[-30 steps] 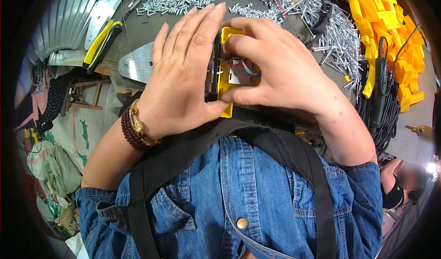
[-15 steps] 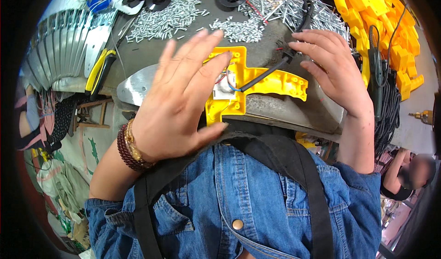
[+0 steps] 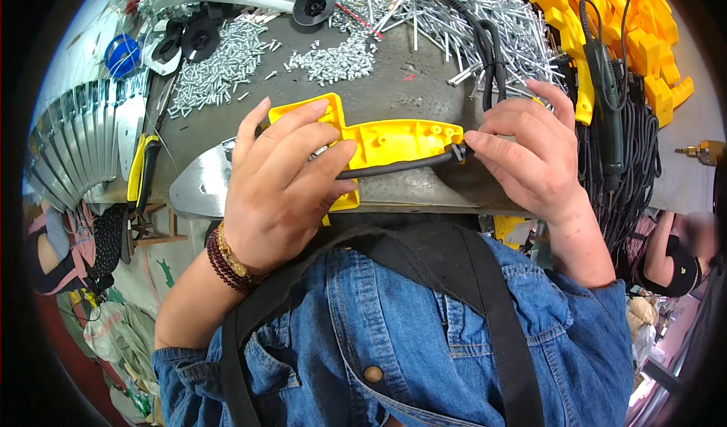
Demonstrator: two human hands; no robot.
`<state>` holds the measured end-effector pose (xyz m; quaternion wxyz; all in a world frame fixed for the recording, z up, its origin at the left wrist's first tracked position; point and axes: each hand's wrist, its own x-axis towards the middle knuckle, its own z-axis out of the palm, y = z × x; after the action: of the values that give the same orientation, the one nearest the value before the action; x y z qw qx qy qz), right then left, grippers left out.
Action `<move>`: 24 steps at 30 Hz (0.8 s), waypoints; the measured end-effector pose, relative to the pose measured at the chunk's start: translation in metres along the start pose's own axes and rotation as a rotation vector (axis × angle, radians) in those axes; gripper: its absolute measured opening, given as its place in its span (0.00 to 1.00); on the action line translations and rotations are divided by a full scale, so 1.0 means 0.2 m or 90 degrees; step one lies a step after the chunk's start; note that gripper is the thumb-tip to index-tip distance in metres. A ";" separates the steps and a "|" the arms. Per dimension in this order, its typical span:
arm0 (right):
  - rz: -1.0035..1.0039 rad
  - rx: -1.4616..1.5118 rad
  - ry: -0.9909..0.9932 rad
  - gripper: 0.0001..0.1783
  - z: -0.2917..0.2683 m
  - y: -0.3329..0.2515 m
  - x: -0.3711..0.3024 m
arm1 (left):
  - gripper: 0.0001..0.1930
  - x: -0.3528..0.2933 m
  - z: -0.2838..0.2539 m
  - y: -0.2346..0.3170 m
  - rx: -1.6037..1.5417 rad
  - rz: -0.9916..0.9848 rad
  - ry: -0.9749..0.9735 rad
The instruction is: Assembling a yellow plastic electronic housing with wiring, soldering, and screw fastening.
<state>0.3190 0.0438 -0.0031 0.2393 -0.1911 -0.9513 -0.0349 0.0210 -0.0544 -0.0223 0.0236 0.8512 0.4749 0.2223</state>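
Note:
A yellow plastic tool housing half (image 3: 401,141) lies hollow side up in front of me, its handle pointing right. From its left side sticks a flat, rounded metal plate (image 3: 200,183). My left hand (image 3: 284,181) curls over the housing's wide part and grips it, hiding most of the inside. A black power cable (image 3: 401,167) runs from under those fingers along the handle's near edge. At the handle's tip, my right hand (image 3: 530,154) pinches the cable by its black end fitting; its other fingers are loosely bent.
Piles of short screws (image 3: 333,62) and long screws (image 3: 492,33) cover the far worktop. Black spools (image 3: 313,7) lie behind them. Yellow-black pliers (image 3: 142,171) and fanned metal plates (image 3: 79,132) are left. Yellow housings (image 3: 606,18), a dark green hand tool (image 3: 609,124) and coiled black cables (image 3: 640,177) lie right.
My right hand has come down to the handle's end and taken the cable. The cable now lies along the handle instead of rising away. My left hand has closed onto the housing.

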 end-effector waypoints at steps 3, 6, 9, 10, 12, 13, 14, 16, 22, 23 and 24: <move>0.002 -0.102 0.071 0.08 0.02 -0.02 -0.01 | 0.15 0.02 0.00 0.01 0.009 -0.015 0.007; 0.038 -0.136 0.077 0.07 0.01 -0.02 -0.04 | 0.15 0.04 -0.01 0.03 0.035 -0.027 -0.012; 0.057 -0.123 0.092 0.04 0.06 -0.01 -0.06 | 0.14 0.06 0.00 0.05 0.061 -0.042 -0.015; 0.065 -0.129 0.105 0.04 0.07 -0.01 -0.05 | 0.13 0.07 0.00 0.05 0.059 -0.061 -0.009; 0.080 -0.135 0.099 0.03 0.08 -0.01 -0.04 | 0.12 0.09 0.01 0.06 0.056 -0.078 -0.004; 0.082 -0.136 0.100 0.03 0.09 0.01 -0.04 | 0.11 0.10 0.01 0.06 0.060 -0.091 0.000; 0.085 -0.123 0.079 0.04 0.10 0.02 -0.05 | 0.09 0.11 0.02 0.07 0.064 -0.104 0.005; 0.085 -0.103 0.036 0.05 0.13 0.05 -0.06 | 0.08 0.13 0.04 0.08 0.065 -0.099 0.007; 0.090 -0.075 -0.038 0.07 0.06 0.03 0.00 | 0.06 0.16 0.02 0.11 0.085 -0.085 0.016; 0.102 -0.067 -0.056 0.08 0.03 0.01 0.03 | 0.05 0.16 0.02 0.11 0.091 -0.086 0.018; 0.107 -0.028 -0.048 0.10 0.02 -0.01 0.06 | 0.05 0.17 0.02 0.11 0.091 -0.087 0.019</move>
<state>0.3064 0.0460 -0.0011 0.2012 -0.2770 -0.9392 -0.0282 0.0548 -0.0384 -0.0090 -0.0294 0.8129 0.5469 0.1981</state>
